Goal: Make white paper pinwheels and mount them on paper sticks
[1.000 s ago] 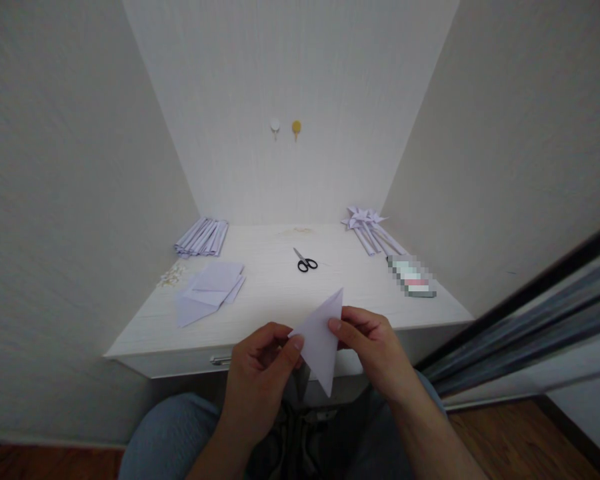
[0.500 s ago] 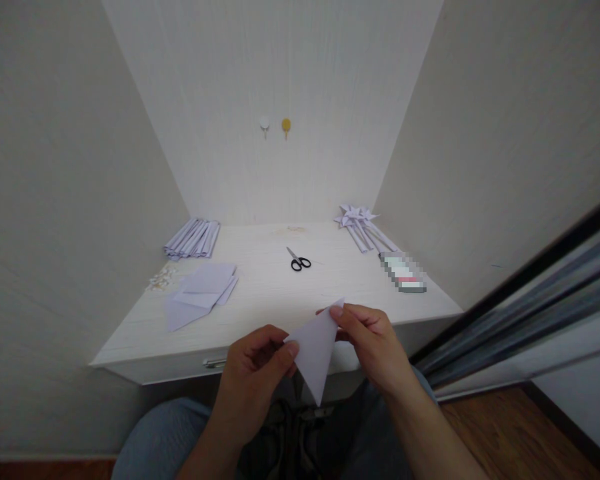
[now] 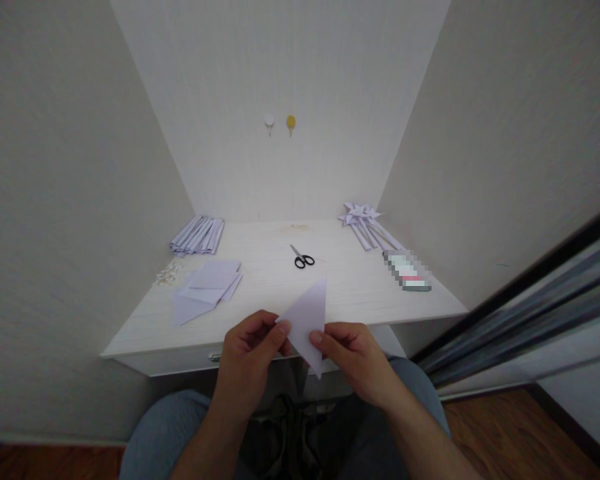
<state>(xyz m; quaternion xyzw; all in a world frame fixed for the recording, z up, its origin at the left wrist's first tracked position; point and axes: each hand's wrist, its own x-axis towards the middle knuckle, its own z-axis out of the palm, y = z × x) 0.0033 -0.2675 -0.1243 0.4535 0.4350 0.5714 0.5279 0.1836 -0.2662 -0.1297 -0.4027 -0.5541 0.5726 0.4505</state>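
Observation:
A white sheet of paper folded into a triangle [image 3: 306, 319] is held up in front of the desk's near edge. My left hand [image 3: 253, 353] pinches its left corner between thumb and fingers. On the right side, my right hand [image 3: 353, 357] grips the long edge with the thumb on top, below the upper point. The fingers behind the paper are partly hidden. Beyond it on the desk lie scissors [image 3: 302, 257] with black handles, their blades pointing away to the left.
Loose paper pieces [image 3: 207, 287] lie on the left of the white desk [image 3: 270, 293], near small white bits [image 3: 169, 273] and a stack of paper rolls [image 3: 198, 236]. Paper stars on sticks [image 3: 361, 217] rest at the back right, behind a phone [image 3: 407, 270]. Walls enclose both sides.
My right hand has slid from the paper's upper corner down to its right edge. The triangle has turned more upright and risen slightly. The view has shifted a little.

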